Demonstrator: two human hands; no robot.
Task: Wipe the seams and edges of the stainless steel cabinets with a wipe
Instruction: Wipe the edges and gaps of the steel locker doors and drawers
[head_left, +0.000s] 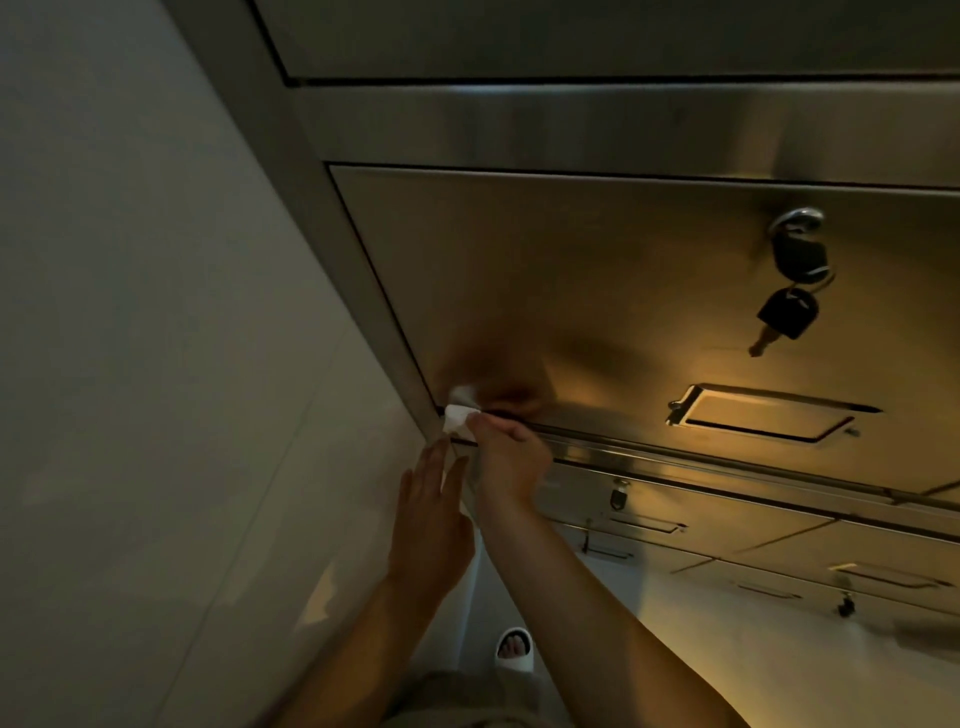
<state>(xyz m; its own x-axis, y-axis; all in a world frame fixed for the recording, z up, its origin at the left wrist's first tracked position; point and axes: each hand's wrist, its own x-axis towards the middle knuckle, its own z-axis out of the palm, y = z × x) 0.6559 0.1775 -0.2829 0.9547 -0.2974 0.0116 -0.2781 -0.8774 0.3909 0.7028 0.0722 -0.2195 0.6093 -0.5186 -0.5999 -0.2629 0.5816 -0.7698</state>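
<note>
Steel fills most of my view: a stainless cabinet door (571, 291) stands before me, with a dark seam running down its left edge and along its bottom. My right hand (511, 452) pinches a small white wipe (460, 418) between curled fingers and thumb and presses it into the lower left corner of that door, right where the two seams meet. The wipe and my knuckles are mirrored faintly in the brushed metal just above them. My left hand (428, 514) is held flat with fingers straight, holding nothing, and lies against the cabinet's narrow side frame (322, 218) just below and left of the wipe, close beside my right wrist. On the door, well to the right, a lock (797, 221) carries a black key, with a second black key (787, 314) dangling beneath it. A recessed handle (763, 413) sits below those. Under the door come lower drawers (727, 519) with their own small locks and pulls. A pale wall (156, 312) rises on my left, and my white slipper (514, 649) shows on the floor.
</note>
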